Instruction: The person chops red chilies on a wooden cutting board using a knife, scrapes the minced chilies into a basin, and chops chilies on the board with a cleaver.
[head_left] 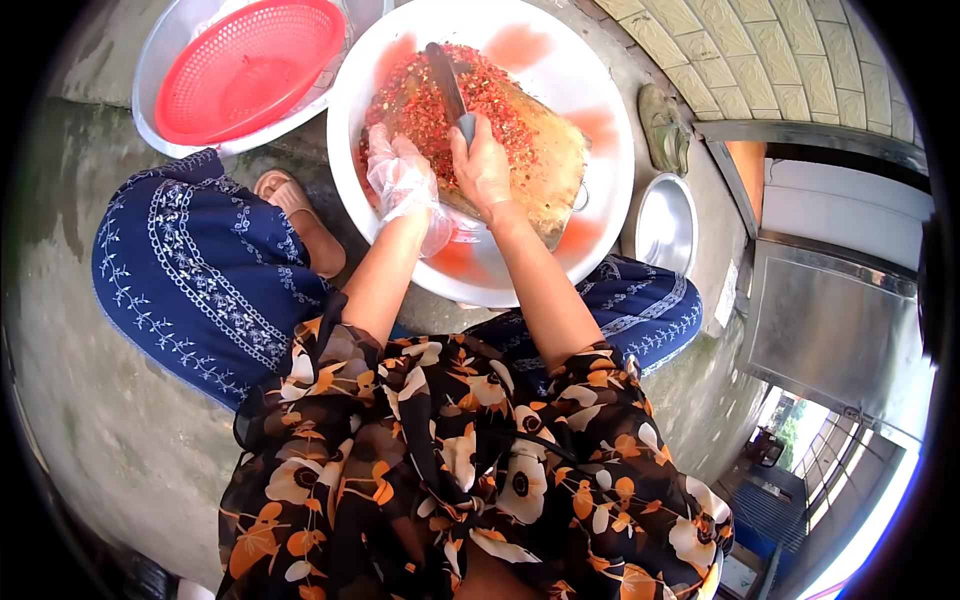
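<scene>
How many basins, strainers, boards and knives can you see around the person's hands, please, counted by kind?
White basins: 2, one under the cutting board, one under the strainer
Metal basins: 1
Red strainers: 1
Cutting boards: 1
Knives: 1, in the right hand; the gloved left hand rests on the chopped chillies
Total: 6

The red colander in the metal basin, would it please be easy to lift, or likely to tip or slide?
The red colander is probably light, since it looks like thin perforated plastic. It may slide or rock when pushed, as its rounded bowl sits loose in the smooth metal basin. It looks empty, so spilling seems unlikely.
</scene>
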